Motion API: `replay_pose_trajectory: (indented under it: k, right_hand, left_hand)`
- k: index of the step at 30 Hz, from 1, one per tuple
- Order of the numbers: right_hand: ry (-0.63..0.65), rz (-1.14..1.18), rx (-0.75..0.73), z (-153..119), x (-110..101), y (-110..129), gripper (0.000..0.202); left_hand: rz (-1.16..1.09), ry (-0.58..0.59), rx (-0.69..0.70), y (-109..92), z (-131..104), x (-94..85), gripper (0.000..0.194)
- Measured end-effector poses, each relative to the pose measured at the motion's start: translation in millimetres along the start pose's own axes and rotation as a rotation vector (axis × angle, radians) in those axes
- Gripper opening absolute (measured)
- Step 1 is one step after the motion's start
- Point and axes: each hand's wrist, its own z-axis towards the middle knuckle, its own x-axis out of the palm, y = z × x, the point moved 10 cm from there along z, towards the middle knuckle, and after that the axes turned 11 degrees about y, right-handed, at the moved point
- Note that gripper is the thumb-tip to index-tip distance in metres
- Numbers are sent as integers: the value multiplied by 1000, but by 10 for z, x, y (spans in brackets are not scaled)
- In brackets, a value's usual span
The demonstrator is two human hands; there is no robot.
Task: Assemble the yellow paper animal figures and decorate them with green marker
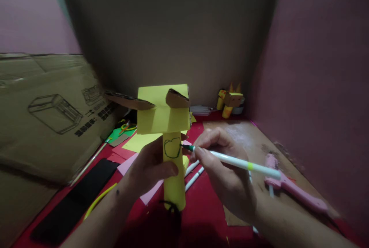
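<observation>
My left hand [150, 167] is wrapped round a yellow paper tube [173, 186], thumb across its front. A yellow-covered box [163, 121] with two brown cardboard flaps like ears sits on top of the tube. Black string-like strands [173, 206] show at the tube's lower end. In my right hand [223, 163] is a white felt-tip pen [233, 159] with a dark green tip, pinched between thumb and fingers. Its point meets the tube beside a dark, rounded outline [172, 148] drawn there.
A pink glue gun [300, 194] lies on a brown board [245, 136] at right. Coloured paper sheets [135, 143] and a flat black object [76, 202] lie left on the red surface. A small cardboard-and-yellow figure [232, 100] stands at back right; a large carton [52, 105] borders the left.
</observation>
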Motion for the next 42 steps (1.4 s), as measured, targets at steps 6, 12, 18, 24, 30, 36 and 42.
replay_pose_trajectory:
  k: [6,12,18,24,30,36,42]
  right_hand:
    - [-20,1,-1,-6,-8,-8,6]
    - [-28,31,4,-20,-16,-34,5]
    - [-31,23,4,2,-6,-38,5]
    - [-38,-22,-7,10,-23,6,6]
    - [-30,13,7,-2,-3,-14,5]
    - [-35,11,17,2,-10,-32,5]
    - [-39,-22,9,-20,-14,-27,5]
  left_hand:
    - [20,13,16,-26,6,14,43]
    - [25,54,42,-26,13,24,40]
    - [35,55,27,-13,8,32,42]
    - [59,19,28,-44,10,5,42]
    - [45,-17,8,-20,-9,-13,43]
    - [57,-35,-28,7,-19,-21,46]
    - [91,-53,-77,29,-26,-38,46]
